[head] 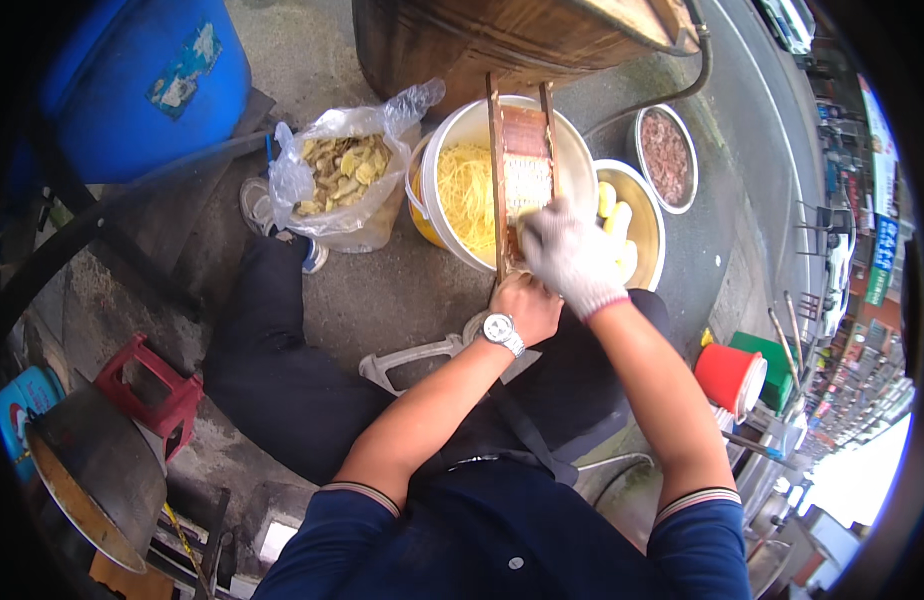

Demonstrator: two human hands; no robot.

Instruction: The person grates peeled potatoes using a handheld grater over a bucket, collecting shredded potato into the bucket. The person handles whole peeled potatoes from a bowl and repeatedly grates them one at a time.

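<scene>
A wooden-framed grater [528, 176] with a metal shredding plate leans across a white plastic bucket [462, 259], its far end against a large wooden tub [462, 56]. Yellow vegetable shreds [465, 195] lie heaped inside the bucket. My left hand [528, 306], bare and with a wristwatch, grips the grater's near end. In a knitted white glove, my right hand [568, 247] is closed low over the grater. A pale yellow edge, seemingly a piece of peeled tuber, shows at its fingers; the glove hides the rest. Peeled yellow tubers [618, 221] sit in a metal basin [651, 247] beside it.
Left of the bucket stands a plastic bag [357, 232] of brownish-yellow pieces. A bowl of pinkish chopped meat-like stuff [664, 157] is at far right. Around me are a blue barrel [131, 135], a red stool [154, 390], a large pot [101, 465] and a red bucket [724, 375].
</scene>
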